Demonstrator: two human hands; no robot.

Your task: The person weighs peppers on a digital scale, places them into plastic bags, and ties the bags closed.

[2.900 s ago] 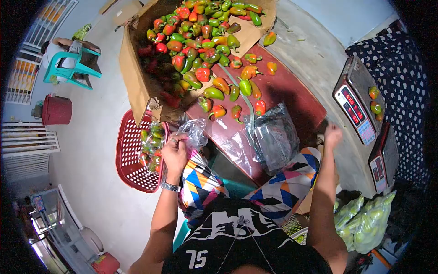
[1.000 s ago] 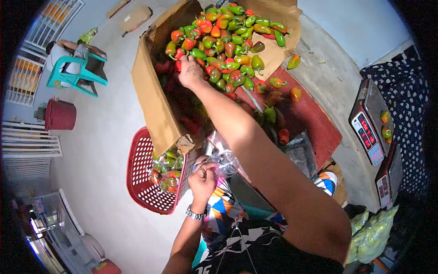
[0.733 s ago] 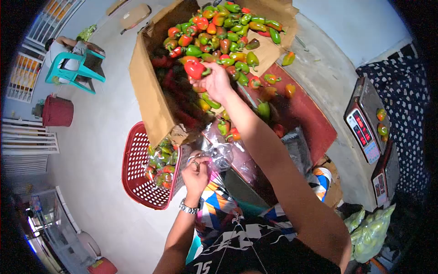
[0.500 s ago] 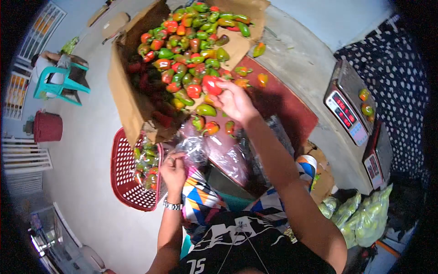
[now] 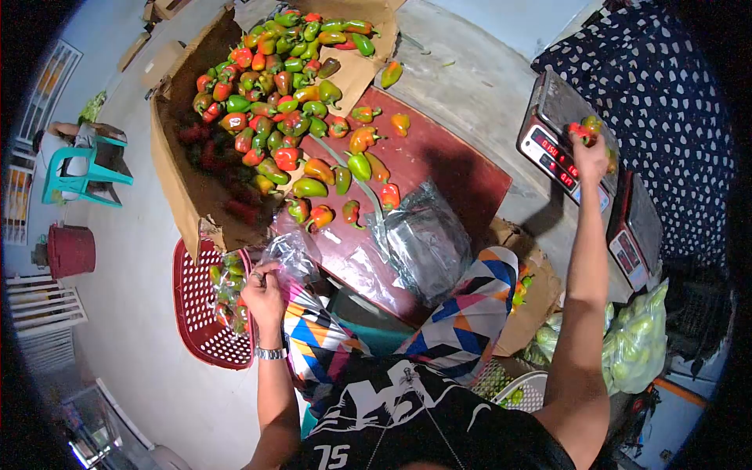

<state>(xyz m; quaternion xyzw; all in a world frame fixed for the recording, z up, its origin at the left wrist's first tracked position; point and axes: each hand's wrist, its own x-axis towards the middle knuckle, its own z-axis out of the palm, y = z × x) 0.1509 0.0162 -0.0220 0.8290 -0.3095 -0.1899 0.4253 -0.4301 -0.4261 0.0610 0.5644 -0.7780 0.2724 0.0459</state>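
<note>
My right hand (image 5: 591,160) is closed around a red pepper (image 5: 579,133), just over the plate of a digital scale (image 5: 558,106) whose display is lit red. Other peppers (image 5: 593,124) lie on that plate beside my fingers. Above my left thigh, my left hand (image 5: 263,291) pinches a clear plastic bag (image 5: 291,255). Red and green peppers (image 5: 274,86) fill an open cardboard box (image 5: 174,157), and several more lie on the red board (image 5: 462,149). Folded plastic bags (image 5: 427,243) rest near the board's front edge.
A red basket (image 5: 196,313) with bagged peppers stands at the left. A second scale (image 5: 630,243) and bags of green produce (image 5: 636,345) are at the right. A person (image 5: 66,145) sits on a teal chair (image 5: 59,176) at the far left, near a red bucket (image 5: 70,249).
My right hand reached into the pepper pile, picked up a red pepper and moved right with it to the scale. My left hand has kept hold of the clear bag.
</note>
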